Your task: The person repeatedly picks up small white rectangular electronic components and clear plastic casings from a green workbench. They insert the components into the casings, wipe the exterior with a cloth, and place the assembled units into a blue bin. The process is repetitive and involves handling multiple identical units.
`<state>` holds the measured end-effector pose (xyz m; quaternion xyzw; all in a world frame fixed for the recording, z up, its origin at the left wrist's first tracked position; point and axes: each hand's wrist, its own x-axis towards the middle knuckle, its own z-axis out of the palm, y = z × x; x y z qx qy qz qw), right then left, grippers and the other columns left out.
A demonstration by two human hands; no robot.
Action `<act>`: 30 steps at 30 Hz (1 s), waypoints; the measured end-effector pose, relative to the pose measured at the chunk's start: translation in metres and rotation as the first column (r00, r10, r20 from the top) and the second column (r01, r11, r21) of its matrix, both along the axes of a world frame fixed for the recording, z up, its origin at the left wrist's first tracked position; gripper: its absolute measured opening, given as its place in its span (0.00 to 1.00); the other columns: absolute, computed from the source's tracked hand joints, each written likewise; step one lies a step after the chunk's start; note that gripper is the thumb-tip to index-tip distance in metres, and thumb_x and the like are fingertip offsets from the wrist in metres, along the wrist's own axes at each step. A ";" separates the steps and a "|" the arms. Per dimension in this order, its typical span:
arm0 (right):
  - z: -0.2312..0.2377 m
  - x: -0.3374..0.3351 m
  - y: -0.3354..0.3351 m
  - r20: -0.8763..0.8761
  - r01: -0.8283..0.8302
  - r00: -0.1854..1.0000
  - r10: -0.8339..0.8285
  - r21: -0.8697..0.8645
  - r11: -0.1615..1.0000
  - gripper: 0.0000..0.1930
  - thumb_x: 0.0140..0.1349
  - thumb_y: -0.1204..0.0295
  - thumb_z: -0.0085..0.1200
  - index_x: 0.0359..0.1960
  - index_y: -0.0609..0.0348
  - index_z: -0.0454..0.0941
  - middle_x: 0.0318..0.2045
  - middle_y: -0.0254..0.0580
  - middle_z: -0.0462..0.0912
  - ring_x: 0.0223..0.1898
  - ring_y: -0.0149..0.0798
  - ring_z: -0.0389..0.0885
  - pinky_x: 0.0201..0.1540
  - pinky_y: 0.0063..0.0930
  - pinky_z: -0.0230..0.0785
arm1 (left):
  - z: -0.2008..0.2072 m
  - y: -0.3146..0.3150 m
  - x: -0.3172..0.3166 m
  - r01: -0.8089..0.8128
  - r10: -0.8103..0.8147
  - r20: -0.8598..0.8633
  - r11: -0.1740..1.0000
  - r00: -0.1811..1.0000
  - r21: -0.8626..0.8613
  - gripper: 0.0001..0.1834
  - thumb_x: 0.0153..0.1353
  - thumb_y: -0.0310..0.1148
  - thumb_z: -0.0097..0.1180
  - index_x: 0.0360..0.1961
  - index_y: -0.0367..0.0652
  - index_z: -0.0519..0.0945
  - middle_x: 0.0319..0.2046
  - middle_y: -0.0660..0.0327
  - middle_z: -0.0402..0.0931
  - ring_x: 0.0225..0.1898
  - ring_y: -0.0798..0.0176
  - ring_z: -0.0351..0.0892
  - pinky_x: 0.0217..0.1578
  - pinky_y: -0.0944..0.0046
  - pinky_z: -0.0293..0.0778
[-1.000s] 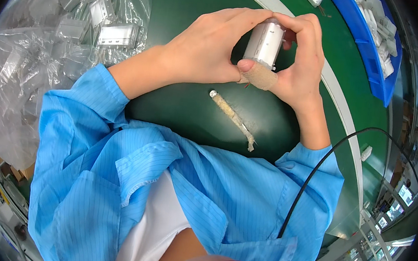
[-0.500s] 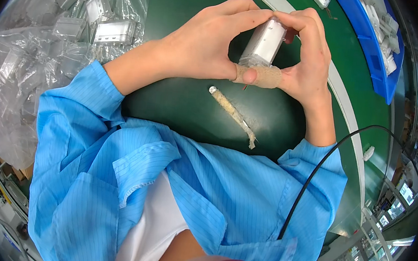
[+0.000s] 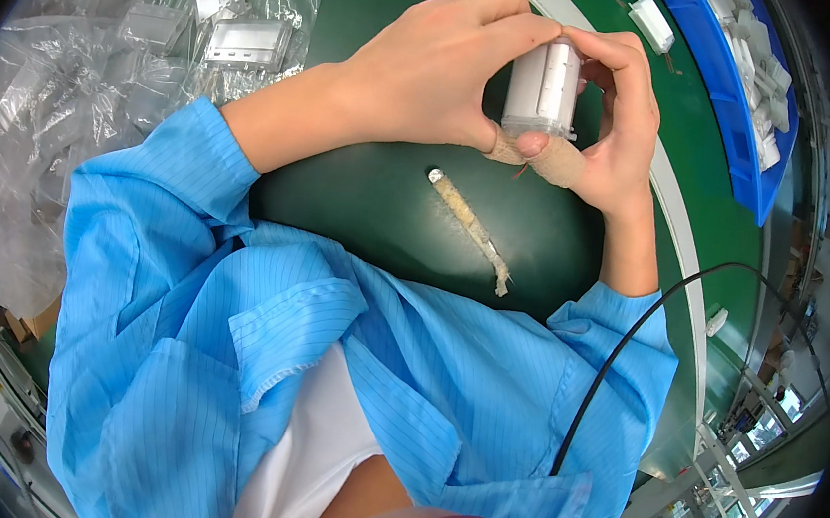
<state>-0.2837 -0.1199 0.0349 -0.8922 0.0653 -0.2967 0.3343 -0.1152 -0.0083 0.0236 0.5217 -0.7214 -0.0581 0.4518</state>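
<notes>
Between my two hands is a white block in a clear plastic case [image 3: 543, 87], held at its ends by thumbs and forefingers. A row of small slots shows along the upper face, and a thin red wire sticks out at the near end. My left hand [image 3: 433, 76] grips from the left and my right hand [image 3: 625, 104] from the right. Both thumbs wear tan wrapping and meet at the near end, while the forefingertips meet at the far end. Just below, a short stick with a yellowed, frayed covering [image 3: 468, 222] lies on the dark green table.
A clear plastic bag [image 3: 15, 211] of clear cases [image 3: 248, 43] spreads at the left. A blue bin [image 3: 743, 171] of white pieces stands at the upper right. A white block with wires [image 3: 651, 24] lies beyond the pale curved edge strip [image 3: 684, 215]. A black cable [image 3: 616, 353] crosses my right sleeve.
The cased block has been turned in my fingers, so its slotted face now shows more squarely. My hands have shifted slightly right, still gripping it. The wired block at the top shows more fully.
</notes>
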 end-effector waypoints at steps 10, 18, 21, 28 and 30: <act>-0.013 0.003 0.004 0.077 -0.023 0.997 0.017 0.085 0.996 0.39 0.41 0.55 0.71 0.50 0.66 0.67 0.40 0.42 0.68 0.41 0.35 0.70 0.45 0.27 0.67 | -0.003 -0.002 0.003 0.010 -0.008 0.020 0.996 1.000 -0.087 0.38 0.28 0.39 0.73 0.45 0.40 0.75 0.32 0.58 0.70 0.34 0.56 0.73 0.36 0.60 0.73; -0.020 0.003 0.000 0.115 -0.025 0.993 -0.003 0.241 0.970 0.35 0.42 0.59 0.70 0.50 0.65 0.68 0.39 0.38 0.66 0.40 0.31 0.68 0.46 0.24 0.63 | 0.013 0.004 -0.005 -0.022 0.024 -0.012 0.995 1.000 0.098 0.34 0.37 0.35 0.70 0.48 0.36 0.73 0.36 0.54 0.70 0.38 0.54 0.73 0.39 0.61 0.72; -0.016 0.009 0.001 0.053 -0.005 0.999 -0.014 0.345 0.939 0.31 0.43 0.63 0.69 0.48 0.64 0.70 0.39 0.36 0.67 0.42 0.31 0.68 0.47 0.24 0.63 | 0.004 0.001 0.001 0.029 -0.016 -0.103 0.992 0.995 0.125 0.35 0.37 0.34 0.71 0.49 0.35 0.72 0.36 0.53 0.68 0.38 0.52 0.72 0.39 0.61 0.71; 0.010 -0.003 -0.008 -0.108 0.001 0.994 0.035 0.318 0.948 0.34 0.43 0.70 0.67 0.56 0.62 0.71 0.50 0.42 0.73 0.51 0.39 0.72 0.54 0.34 0.68 | 0.004 -0.009 0.010 0.093 -0.040 -0.258 0.976 0.965 0.197 0.38 0.35 0.41 0.72 0.51 0.40 0.74 0.40 0.55 0.74 0.42 0.56 0.76 0.44 0.59 0.74; 0.012 -0.001 -0.004 -0.093 0.002 0.996 0.019 0.225 0.974 0.32 0.43 0.70 0.67 0.53 0.64 0.73 0.46 0.42 0.74 0.48 0.38 0.73 0.51 0.33 0.70 | 0.005 -0.008 0.009 0.101 -0.041 -0.260 0.970 0.965 0.222 0.38 0.36 0.41 0.72 0.51 0.40 0.74 0.40 0.55 0.75 0.43 0.56 0.77 0.45 0.59 0.74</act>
